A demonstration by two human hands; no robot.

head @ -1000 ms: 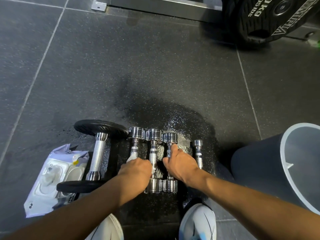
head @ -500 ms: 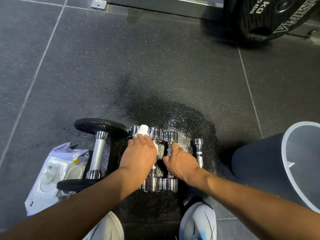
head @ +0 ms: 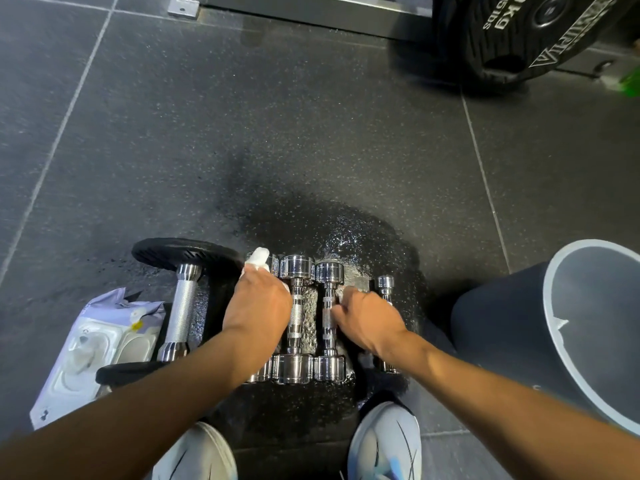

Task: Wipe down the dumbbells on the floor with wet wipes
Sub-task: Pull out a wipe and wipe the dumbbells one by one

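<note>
Wiping under way, lower centre of frame

Dumbbells (head: 294, 317) lie in a row there. Your left hand (head: 258, 306) clutches the wet wipe (head: 258, 259) against the leftmost chrome head; your right hand (head: 367, 320) steadies a handle, grip unclear. Next, probably the neighbouring bar.

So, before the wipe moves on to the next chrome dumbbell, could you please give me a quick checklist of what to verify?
1. Wipe in the left hand: ok, it sits on the far head of the leftmost chrome dumbbell.
2. Right hand steadying the row: ok, it rests on the third chrome dumbbell.
3. Next chrome dumbbell reachable: ok, handle uncovered.
4. Smallest dumbbell: cannot tell, mostly hidden by the right hand.
5. Floor: not ok, wet around the dumbbells.
6. Wipe pack near: ok, beside the black-plate dumbbell.
</note>
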